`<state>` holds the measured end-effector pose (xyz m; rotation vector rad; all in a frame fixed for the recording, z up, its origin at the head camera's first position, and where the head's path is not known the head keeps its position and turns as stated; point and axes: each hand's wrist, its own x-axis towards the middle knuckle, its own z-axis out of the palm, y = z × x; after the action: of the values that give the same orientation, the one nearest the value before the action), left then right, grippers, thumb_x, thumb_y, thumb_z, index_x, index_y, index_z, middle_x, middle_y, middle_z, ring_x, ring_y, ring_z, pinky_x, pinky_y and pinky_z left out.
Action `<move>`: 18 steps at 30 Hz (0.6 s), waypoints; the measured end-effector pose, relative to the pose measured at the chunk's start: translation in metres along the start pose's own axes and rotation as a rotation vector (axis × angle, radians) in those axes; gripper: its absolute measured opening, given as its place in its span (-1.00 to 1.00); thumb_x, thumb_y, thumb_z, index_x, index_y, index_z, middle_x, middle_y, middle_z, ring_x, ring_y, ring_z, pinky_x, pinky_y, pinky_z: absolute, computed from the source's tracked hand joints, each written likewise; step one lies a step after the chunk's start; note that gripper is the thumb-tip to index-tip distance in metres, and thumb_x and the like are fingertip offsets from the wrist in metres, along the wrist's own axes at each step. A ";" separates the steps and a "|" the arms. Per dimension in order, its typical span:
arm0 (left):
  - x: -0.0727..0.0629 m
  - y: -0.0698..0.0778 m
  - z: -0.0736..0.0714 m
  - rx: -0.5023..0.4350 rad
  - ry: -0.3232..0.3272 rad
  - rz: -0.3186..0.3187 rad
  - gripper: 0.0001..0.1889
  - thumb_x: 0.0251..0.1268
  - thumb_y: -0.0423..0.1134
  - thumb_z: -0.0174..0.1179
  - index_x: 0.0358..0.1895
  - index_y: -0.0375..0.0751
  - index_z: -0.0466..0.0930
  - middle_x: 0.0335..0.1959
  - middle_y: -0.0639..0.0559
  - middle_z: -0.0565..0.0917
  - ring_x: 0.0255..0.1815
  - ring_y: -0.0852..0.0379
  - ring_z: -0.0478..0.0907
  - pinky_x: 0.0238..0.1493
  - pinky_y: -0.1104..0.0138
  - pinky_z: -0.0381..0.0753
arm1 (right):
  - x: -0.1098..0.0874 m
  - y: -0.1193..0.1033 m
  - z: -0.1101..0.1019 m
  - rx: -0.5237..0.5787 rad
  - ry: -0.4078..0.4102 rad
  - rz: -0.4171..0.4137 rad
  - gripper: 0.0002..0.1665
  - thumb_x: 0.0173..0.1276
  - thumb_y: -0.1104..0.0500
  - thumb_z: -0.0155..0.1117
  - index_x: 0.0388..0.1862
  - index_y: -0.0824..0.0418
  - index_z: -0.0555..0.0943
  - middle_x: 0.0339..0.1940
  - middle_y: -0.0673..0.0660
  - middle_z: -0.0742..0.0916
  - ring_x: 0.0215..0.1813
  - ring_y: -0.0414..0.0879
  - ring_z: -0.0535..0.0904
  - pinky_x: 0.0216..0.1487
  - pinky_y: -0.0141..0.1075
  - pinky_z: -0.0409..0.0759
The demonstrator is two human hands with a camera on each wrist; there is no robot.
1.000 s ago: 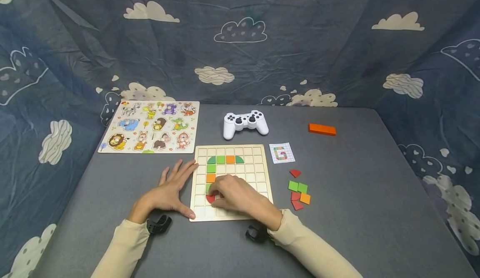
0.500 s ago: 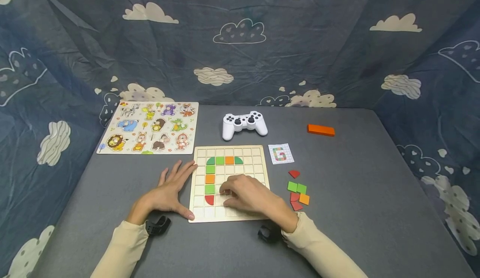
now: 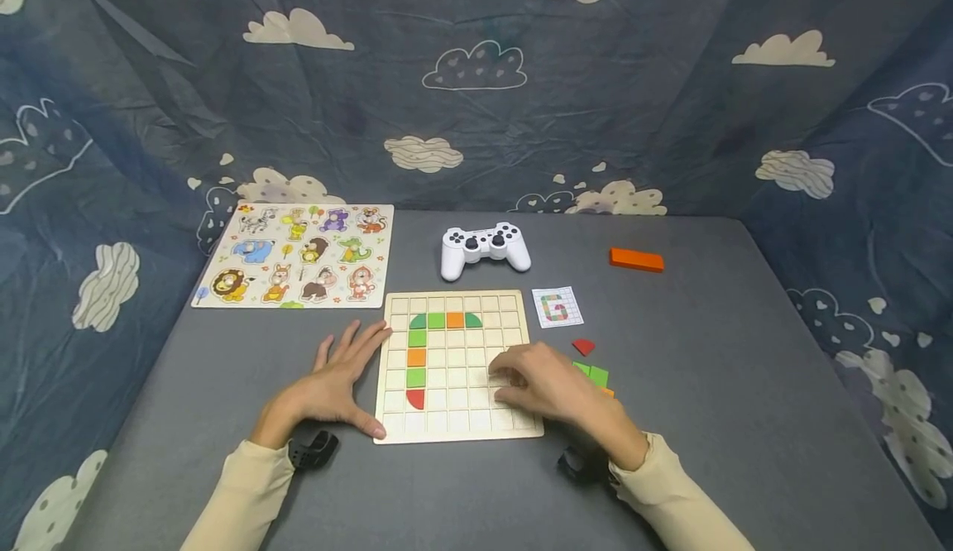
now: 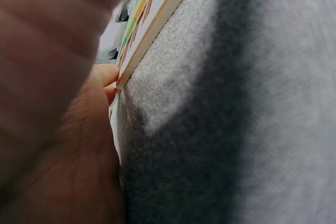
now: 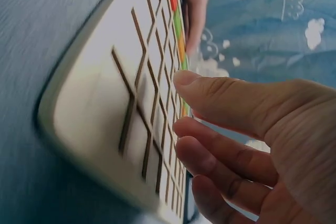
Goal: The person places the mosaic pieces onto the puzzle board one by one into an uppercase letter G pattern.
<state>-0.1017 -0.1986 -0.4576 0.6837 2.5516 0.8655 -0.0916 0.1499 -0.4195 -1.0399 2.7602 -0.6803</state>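
A wooden grid board (image 3: 476, 419) lies flat, with green and orange tiles along its upper row and left column. At the foot of that column sits a red quarter-round tile (image 3: 416, 400). Fingers spread, my left hand (image 3: 328, 385) rests at the board's left edge; in the left wrist view its fingertips touch the board's side (image 4: 152, 32). My right hand (image 3: 547, 381) hovers over the right part of the board, fingers loosely bent with nothing between thumb and fingertips, as the right wrist view shows. Loose green tiles (image 3: 599, 376) lie just beyond it, others partly hidden behind the hand.
A pattern card (image 3: 557, 308) lies right of the board, above a loose red tile (image 3: 584, 347). Behind the board is a white game controller (image 3: 486, 249). An animal puzzle board (image 3: 294, 257) lies back left, an orange block (image 3: 636, 260) back right.
My right hand has let go of the red quarter-round tile at the lower left of the pattern and moved right across the board. The left hand has stayed at the edge.
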 end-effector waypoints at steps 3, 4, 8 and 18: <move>0.000 0.000 0.000 0.003 0.005 -0.002 0.53 -0.50 0.30 0.65 0.64 -0.09 -0.14 0.67 -0.13 -0.16 0.63 -0.38 -0.41 0.43 -0.36 -0.44 | -0.008 0.007 -0.006 0.014 0.016 0.031 -0.72 0.16 0.16 0.54 -0.14 0.16 0.73 -0.43 -0.07 0.69 -0.39 -0.22 0.54 -0.31 -0.43 0.50; 0.000 0.000 0.000 0.003 0.006 -0.001 0.53 -0.50 0.29 0.65 0.64 -0.09 -0.14 0.67 -0.13 -0.16 0.63 -0.38 -0.40 0.43 -0.36 -0.44 | -0.010 0.010 -0.008 0.019 0.022 0.044 -0.72 0.15 0.16 0.55 -0.15 0.15 0.74 -0.43 -0.09 0.68 -0.39 -0.21 0.55 -0.32 -0.44 0.50; 0.000 0.001 -0.001 -0.005 0.006 0.004 0.53 -0.49 0.28 0.66 0.63 -0.11 -0.14 0.67 -0.15 -0.15 0.63 -0.39 -0.40 0.42 -0.37 -0.43 | -0.019 0.022 -0.014 0.005 0.033 0.084 -0.70 0.13 0.13 0.58 -0.15 0.13 0.75 -0.42 -0.11 0.69 -0.38 -0.20 0.56 -0.33 -0.43 0.49; 0.001 0.001 0.000 -0.002 0.003 0.002 0.54 -0.49 0.30 0.65 0.64 -0.10 -0.15 0.67 -0.14 -0.15 0.63 -0.39 -0.41 0.42 -0.37 -0.44 | -0.038 0.053 -0.027 -0.014 0.113 0.128 -0.68 0.10 0.17 0.61 -0.15 0.12 0.75 -0.28 -0.02 0.78 -0.31 -0.14 0.63 -0.26 -0.28 0.60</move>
<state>-0.1021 -0.1978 -0.4571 0.6854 2.5528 0.8711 -0.1017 0.2197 -0.4211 -0.8434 2.9006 -0.7231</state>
